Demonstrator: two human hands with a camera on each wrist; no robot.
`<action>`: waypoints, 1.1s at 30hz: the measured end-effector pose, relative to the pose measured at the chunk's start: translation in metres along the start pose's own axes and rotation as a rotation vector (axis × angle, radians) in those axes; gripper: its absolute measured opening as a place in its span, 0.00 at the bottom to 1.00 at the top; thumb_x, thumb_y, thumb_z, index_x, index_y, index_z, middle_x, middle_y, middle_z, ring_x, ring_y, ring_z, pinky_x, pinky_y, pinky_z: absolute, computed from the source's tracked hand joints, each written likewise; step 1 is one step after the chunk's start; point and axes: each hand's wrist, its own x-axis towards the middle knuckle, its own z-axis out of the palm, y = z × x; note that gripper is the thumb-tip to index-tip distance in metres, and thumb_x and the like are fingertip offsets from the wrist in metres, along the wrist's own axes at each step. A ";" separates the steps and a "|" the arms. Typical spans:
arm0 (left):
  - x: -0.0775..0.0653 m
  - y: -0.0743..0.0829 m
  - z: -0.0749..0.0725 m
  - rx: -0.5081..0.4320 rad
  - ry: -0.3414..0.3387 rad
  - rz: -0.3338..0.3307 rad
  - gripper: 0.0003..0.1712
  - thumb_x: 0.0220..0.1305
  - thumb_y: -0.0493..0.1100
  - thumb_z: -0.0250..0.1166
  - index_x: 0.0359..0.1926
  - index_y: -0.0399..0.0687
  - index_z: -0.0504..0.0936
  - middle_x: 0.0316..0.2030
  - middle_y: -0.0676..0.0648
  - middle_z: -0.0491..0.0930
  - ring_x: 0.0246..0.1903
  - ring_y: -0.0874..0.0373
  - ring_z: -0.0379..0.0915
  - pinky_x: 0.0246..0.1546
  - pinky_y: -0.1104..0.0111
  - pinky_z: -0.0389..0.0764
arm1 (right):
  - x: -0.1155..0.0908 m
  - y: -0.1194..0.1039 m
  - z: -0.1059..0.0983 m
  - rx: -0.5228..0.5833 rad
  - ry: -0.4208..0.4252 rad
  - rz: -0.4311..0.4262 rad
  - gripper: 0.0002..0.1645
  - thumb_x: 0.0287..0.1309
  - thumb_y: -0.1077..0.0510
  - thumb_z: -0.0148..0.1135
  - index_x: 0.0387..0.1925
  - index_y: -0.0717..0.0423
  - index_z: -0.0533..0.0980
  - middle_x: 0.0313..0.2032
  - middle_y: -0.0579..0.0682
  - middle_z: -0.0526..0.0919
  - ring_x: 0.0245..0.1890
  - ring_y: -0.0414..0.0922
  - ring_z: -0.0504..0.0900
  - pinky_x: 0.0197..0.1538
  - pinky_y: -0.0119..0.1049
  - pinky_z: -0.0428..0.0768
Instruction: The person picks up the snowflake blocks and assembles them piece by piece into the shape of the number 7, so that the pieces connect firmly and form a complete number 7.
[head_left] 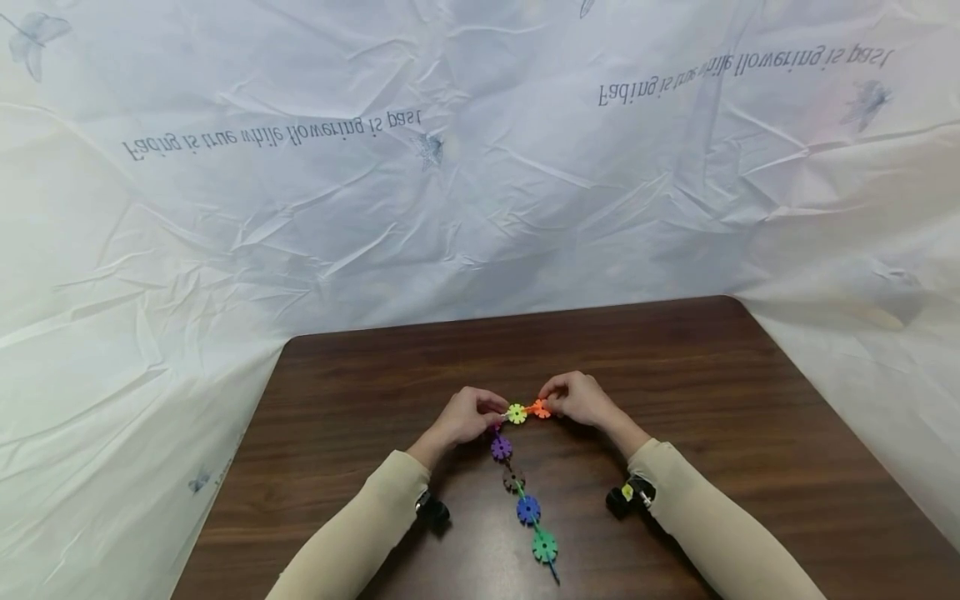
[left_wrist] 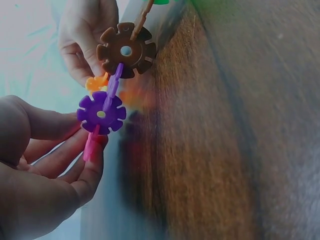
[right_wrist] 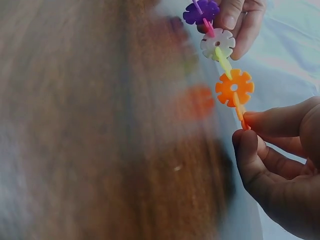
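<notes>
A chain of notched plastic snowflake discs bends across the table, slotted together edge to edge. My left hand (head_left: 465, 416) pinches it near the bend, at the pink disc (left_wrist: 91, 144) beside the purple disc (left_wrist: 95, 117). My right hand (head_left: 587, 401) pinches the far right end, past the orange disc (right_wrist: 235, 87). Between the hands run a white disc (right_wrist: 225, 42) and a yellow disc (head_left: 517, 421). Toward me the chain continues through a brown disc (left_wrist: 112, 52), a blue disc (head_left: 528, 517) and a green disc (head_left: 545, 557).
The dark wooden table (head_left: 360, 367) lies under both arms. White printed sheeting (head_left: 465, 208) hangs behind it and at the sides. A small black camera (head_left: 433, 512) is strapped at the left wrist, another camera (head_left: 619, 502) at the right.
</notes>
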 end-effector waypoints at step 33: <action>-0.006 -0.008 -0.016 0.091 0.057 0.003 0.12 0.64 0.39 0.66 0.49 0.48 0.86 0.43 0.50 0.86 0.43 0.55 0.81 0.43 0.61 0.82 | 0.002 -0.003 -0.012 -0.033 0.013 -0.029 0.06 0.60 0.60 0.66 0.39 0.56 0.83 0.28 0.46 0.83 0.24 0.41 0.79 0.27 0.37 0.79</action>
